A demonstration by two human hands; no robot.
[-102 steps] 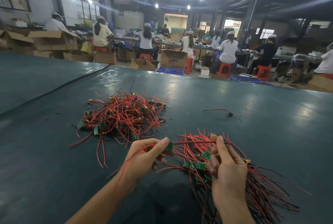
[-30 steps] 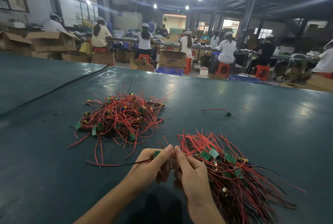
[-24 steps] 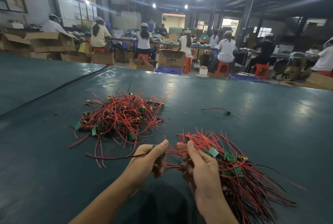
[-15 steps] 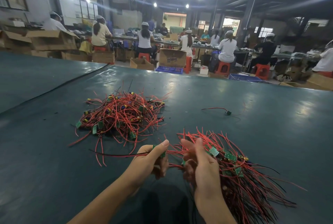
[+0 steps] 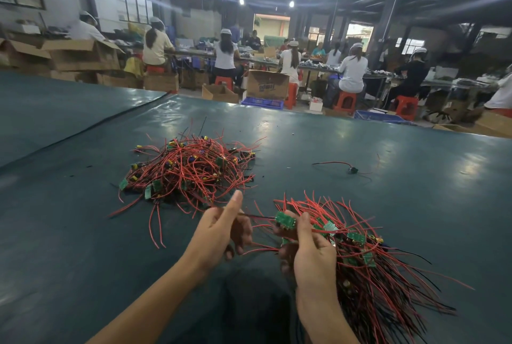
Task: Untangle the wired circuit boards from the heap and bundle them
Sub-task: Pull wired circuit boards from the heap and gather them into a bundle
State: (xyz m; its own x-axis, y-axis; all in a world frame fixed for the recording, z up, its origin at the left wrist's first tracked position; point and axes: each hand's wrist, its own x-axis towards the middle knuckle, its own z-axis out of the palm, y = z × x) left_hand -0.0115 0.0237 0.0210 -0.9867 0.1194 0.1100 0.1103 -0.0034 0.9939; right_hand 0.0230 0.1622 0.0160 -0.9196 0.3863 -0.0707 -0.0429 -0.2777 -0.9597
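Two piles and one loose piece on a table

The heap point(image 5: 188, 169) lies left and farther back on the table point(image 5: 415, 205), and the bundle point(image 5: 368, 257) lies near right, against the right hand point(image 5: 313, 252). The left hand point(image 5: 219, 230) sits between the piles, and both hands hold one wired board point(image 5: 285, 220). A loose piece point(image 5: 352, 169) lies far right, with workers point(image 5: 352, 69) and boxes point(image 5: 267, 84) beyond the far edge.

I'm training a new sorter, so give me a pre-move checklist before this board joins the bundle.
1. Board gripped: right hand pinches the circuit board. Ok.
2. Wires controlled: left hand grips its wires. Ok.
3. Wire ends free of the heap: cannot tell, the left hand hides them.
4. Bundle boards gathered at the right hand's end. Ok.
5. Nothing left out: a stray wired board lies apart on the table. Not ok.
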